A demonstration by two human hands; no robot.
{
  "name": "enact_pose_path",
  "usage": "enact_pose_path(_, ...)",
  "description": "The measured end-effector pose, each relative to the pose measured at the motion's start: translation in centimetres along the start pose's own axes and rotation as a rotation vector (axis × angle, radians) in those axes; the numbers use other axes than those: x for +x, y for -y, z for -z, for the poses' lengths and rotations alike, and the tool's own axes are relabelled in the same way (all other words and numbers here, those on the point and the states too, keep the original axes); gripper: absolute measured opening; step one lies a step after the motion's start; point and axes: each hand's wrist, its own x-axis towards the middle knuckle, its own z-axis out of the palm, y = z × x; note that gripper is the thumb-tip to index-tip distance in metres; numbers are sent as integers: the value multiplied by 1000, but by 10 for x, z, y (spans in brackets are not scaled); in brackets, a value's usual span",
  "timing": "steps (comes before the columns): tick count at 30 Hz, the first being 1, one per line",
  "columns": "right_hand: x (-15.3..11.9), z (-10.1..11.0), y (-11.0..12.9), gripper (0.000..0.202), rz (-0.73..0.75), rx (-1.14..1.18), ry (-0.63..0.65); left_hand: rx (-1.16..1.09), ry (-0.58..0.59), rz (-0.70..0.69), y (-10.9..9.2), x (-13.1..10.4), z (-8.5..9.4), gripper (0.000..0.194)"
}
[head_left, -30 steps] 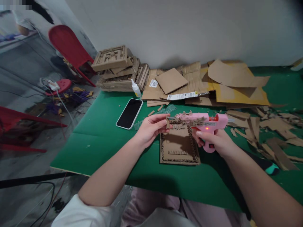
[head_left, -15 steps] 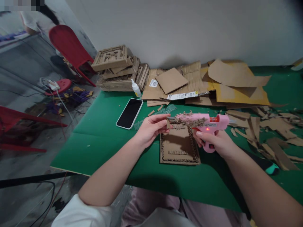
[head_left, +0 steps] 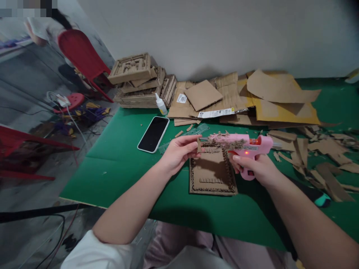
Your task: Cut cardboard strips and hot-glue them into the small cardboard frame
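Right hand (head_left: 256,168) around pink glue gun (head_left: 256,149) (its light (head_left: 246,152) glowing), left hand (head_left: 179,151) pinching cardboard piece (head_left: 199,145)

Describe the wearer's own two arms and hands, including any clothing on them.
The left hand and right hand are ungloved, with no ring, watch or bracelet visible. A loose, plain white fabric sleeve covers the upper left arm, ending near the elbow. The right forearm is bare; no sleeve shows on that side.

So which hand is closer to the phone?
Left. The left hand is just right of the phone, pinching a small cardboard piece; the right hand is farther right, holding the pink glue gun.
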Motion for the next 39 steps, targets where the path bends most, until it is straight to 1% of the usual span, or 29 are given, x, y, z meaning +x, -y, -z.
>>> enact_pose_path(14, -1, 1, -1, 33, -14, -23, 12, -3, 9, -45, 1, 0, 2, 27)
enact_pose_path(19, -1, 2, -3, 39, -24, -46, 34, -10, -14, -70, -1, 1, 2, 25)
enact_pose_path(23, -2, 1, -3, 40, -41, -47, 26, -8, -18, -82, -1, 2, 1, 25)
enact_pose_path(30, -1, 1, -2, 34, -24, -36, -8, 4, 16, -61, 0, 1, 3, 23)
enact_pose_path(34, -2, 1, 1, 34, -71, -55, -15, 3, 13, -68, -1, 1, 3, 24)
enact_pose_path(39, -5, -1, 5, 35, -145, -90, -16, 14, -20, -93, -3, 1, 4, 25)
